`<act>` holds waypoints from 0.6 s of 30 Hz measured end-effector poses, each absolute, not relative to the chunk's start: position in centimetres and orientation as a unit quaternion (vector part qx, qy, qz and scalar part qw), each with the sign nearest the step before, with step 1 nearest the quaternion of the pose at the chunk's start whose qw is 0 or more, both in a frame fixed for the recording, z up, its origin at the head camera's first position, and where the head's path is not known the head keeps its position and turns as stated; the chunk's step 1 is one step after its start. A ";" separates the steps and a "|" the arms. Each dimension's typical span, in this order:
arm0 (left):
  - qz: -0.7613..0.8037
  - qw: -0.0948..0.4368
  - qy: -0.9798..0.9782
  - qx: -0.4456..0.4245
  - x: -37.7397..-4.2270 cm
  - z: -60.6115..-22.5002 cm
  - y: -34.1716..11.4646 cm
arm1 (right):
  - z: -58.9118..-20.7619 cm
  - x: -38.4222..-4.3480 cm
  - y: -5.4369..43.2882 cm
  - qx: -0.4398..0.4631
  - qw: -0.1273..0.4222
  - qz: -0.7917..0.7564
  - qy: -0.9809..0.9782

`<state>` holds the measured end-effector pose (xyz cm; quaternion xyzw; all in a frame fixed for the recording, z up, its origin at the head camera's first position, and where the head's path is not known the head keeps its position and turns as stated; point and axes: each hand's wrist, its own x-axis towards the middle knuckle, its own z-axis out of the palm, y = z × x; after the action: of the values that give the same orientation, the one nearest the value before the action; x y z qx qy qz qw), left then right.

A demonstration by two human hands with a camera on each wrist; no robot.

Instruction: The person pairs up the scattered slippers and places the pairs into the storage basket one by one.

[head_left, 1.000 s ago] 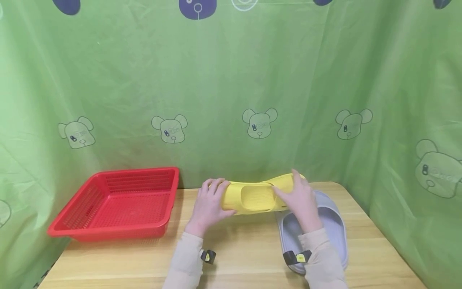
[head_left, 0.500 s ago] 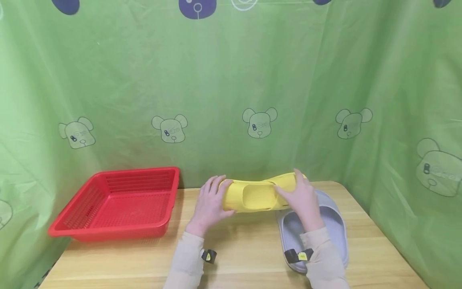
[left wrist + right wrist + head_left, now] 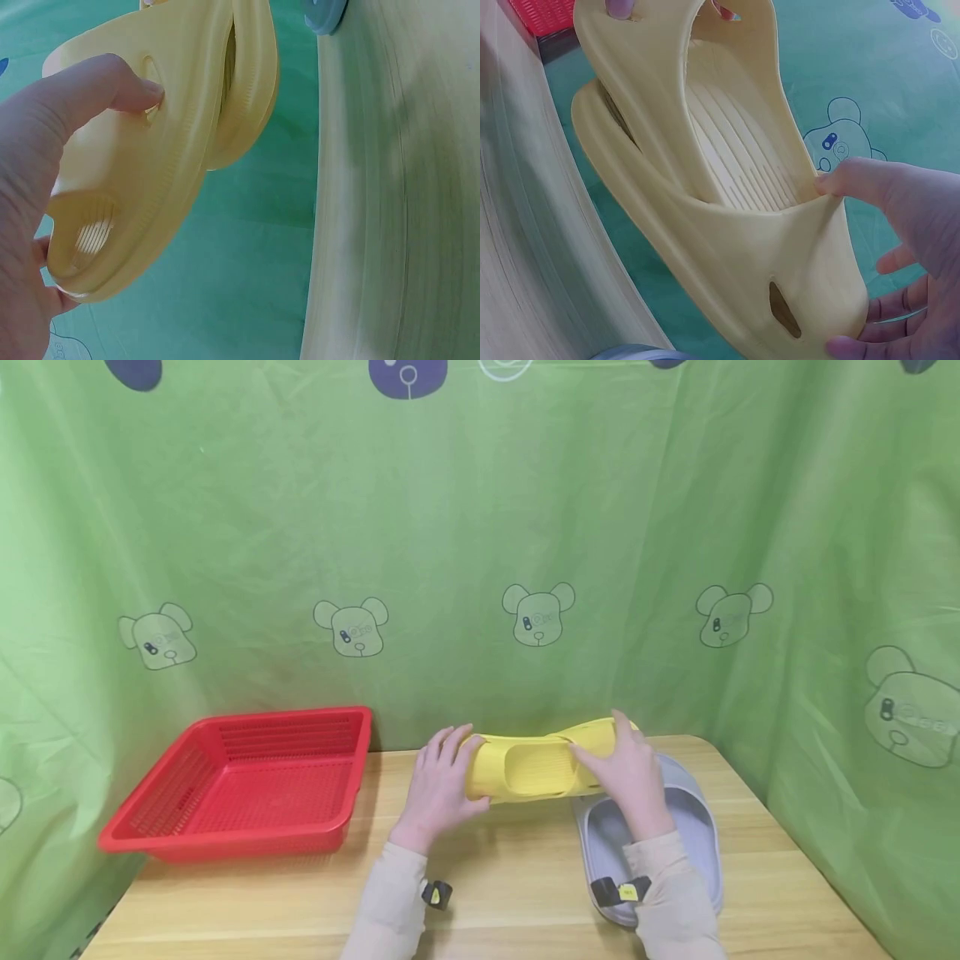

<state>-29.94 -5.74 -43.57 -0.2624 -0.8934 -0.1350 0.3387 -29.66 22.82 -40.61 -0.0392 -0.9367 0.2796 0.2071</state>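
In the head view, a pair of yellow slippers [image 3: 491, 768] is held up above the back of the table, the two fitted toe to toe with one pushed partly into the other. My left hand [image 3: 438, 787] grips the left end; in the left wrist view its thumb lies over a slot in the upper of the slipper [image 3: 142, 172]. On the right end, my right hand [image 3: 633, 781] holds the other slipper [image 3: 727, 247], thumb at the edge of its opening and fingers around the outer side. Beneath my right forearm, grey slippers [image 3: 693, 835] lie on the table, partly hidden.
A red plastic basket [image 3: 240, 843] with mesh walls stands at the left of the wooden table [image 3: 502, 885]. Green curtain [image 3: 450, 527] with bear prints hangs behind and along both sides. Each wrist wears a black strap device.
Both hands keep their hold on the yellow slippers. The left hand and the left slipper have shifted very slightly to the right; basket and grey slippers stay put.
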 end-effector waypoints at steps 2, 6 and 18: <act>-0.131 0.339 -0.895 -0.260 -29.9 -43.6 -5.7 | -40.6 -29.6 22.8 -0.039 0.207 0.276 -0.938; -0.120 0.338 -0.898 -0.254 -29.8 -43.7 -5.6 | -40.5 -29.5 22.5 -0.038 0.209 0.264 -0.941; -0.102 0.336 -0.906 -0.238 -29.6 -43.7 -5.1 | -40.5 -29.3 21.7 -0.032 0.213 0.254 -0.943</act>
<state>-29.61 -5.11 -43.68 -0.2382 -0.9055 -0.1024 0.3358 -29.35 21.70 -40.49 -0.0322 -0.9430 0.2539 0.2126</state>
